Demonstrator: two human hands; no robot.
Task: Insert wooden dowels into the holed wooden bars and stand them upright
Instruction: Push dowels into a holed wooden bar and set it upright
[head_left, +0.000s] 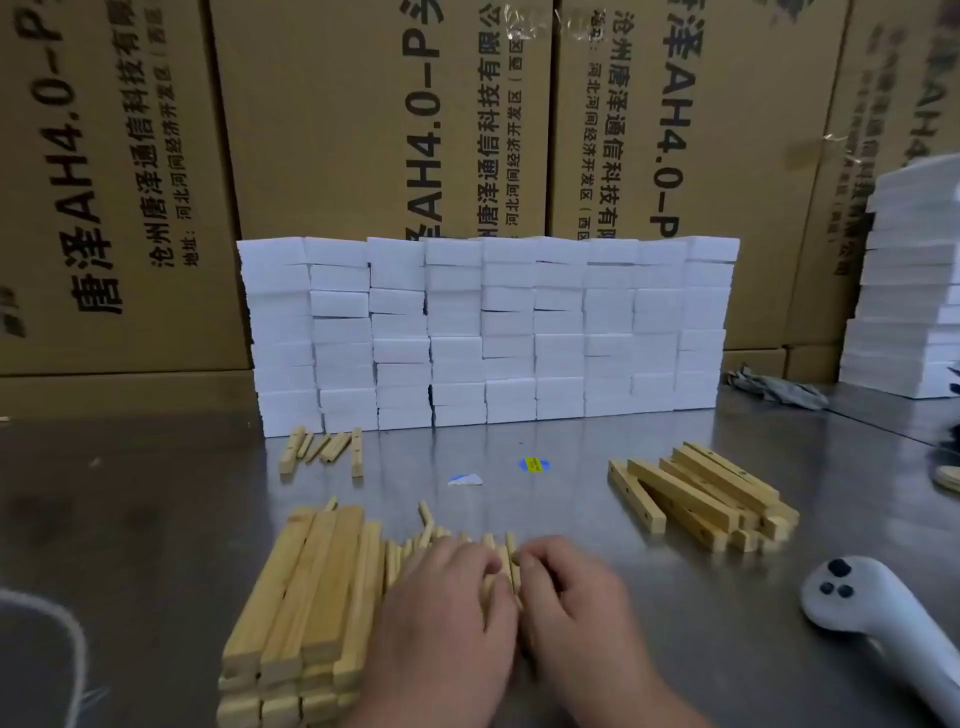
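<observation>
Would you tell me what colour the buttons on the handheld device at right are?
Black buttons on the white handheld device, clearest in the head view.

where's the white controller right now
In the head view the white controller lies on the metal table at the lower right, just right of the right hand and nearer the camera than the loose pile of holed bars.
</observation>
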